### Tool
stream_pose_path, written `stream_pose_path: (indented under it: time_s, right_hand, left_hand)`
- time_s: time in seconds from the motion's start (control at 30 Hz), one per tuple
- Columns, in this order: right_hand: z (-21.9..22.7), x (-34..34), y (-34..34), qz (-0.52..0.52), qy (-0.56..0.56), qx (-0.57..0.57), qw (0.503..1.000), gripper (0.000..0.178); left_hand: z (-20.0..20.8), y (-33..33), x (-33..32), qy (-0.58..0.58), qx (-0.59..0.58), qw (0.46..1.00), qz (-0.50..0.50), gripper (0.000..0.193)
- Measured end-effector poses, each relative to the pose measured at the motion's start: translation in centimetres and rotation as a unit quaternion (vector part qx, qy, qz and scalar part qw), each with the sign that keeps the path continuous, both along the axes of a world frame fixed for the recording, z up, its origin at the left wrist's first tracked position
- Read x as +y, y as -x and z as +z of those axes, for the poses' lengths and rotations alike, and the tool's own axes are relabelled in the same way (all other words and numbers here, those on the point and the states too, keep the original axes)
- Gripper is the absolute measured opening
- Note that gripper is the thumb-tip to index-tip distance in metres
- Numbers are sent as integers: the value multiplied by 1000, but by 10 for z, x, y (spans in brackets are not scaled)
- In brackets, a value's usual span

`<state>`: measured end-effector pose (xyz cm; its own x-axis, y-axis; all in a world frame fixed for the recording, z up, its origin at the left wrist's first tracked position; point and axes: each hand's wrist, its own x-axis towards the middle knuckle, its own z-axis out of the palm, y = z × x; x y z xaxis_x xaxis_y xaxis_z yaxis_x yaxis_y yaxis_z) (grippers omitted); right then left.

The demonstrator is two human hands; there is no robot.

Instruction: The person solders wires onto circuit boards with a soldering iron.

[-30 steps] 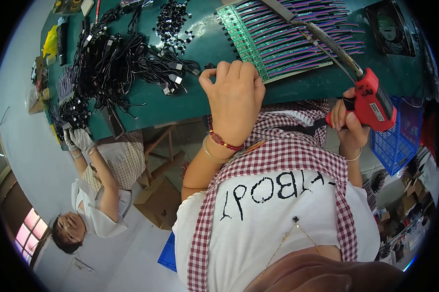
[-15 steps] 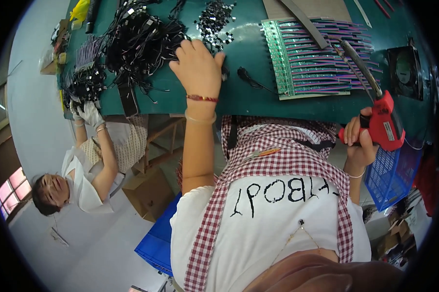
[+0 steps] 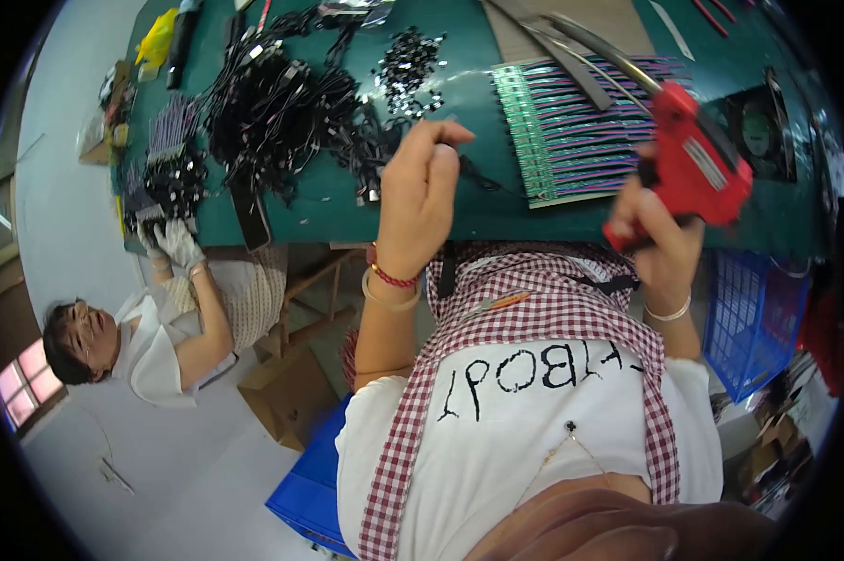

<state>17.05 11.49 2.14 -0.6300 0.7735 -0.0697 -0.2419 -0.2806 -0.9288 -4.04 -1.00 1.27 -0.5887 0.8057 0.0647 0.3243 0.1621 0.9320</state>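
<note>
My right hand (image 3: 663, 220) is wrapped round the grip of a red soldering gun (image 3: 698, 159), whose long metal tip reaches up and left over the circuit boards. Beneath that tip lies a panel of green circuit boards (image 3: 526, 140) with rows of purple and dark wires (image 3: 590, 140). My left hand (image 3: 420, 192) is above the bench with its fingers curled; whatever they may hold is hidden. Just right of it a short black cable (image 3: 483, 178) lies partly covered. Beyond the left hand is a pile of small black and silver connectors (image 3: 411, 75).
A large heap of black cables (image 3: 272, 103) covers the left of the green bench (image 3: 492, 220). A black fan (image 3: 763, 131) stands at right, with a blue crate (image 3: 749, 323) below. At left a co-worker's gloved hands (image 3: 174, 245) handle more cables.
My left hand has drawn back toward me and right, from the cable heap, its fingers curling. My right hand has raised the soldering gun left over the boards.
</note>
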Motion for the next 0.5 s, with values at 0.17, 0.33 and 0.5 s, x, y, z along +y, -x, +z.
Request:
stream_pose_path:
  time_s: [0.17, 0.33, 0.5]
  right_hand:
    - [9, -4, 50, 20, -15, -30, 999, 12]
    - [3, -6, 45, 41, -56, -54, 996, 13]
    - [-1, -8, 40, -3, -130, -138, 982, 18]
  left_hand:
    - [18, -30, 13, 20, 150, 986, -68, 9]
    - [12, -31, 18, 2, 303, 944, -128, 9]
    - [11, -37, 20, -18, 141, 979, -146, 8]
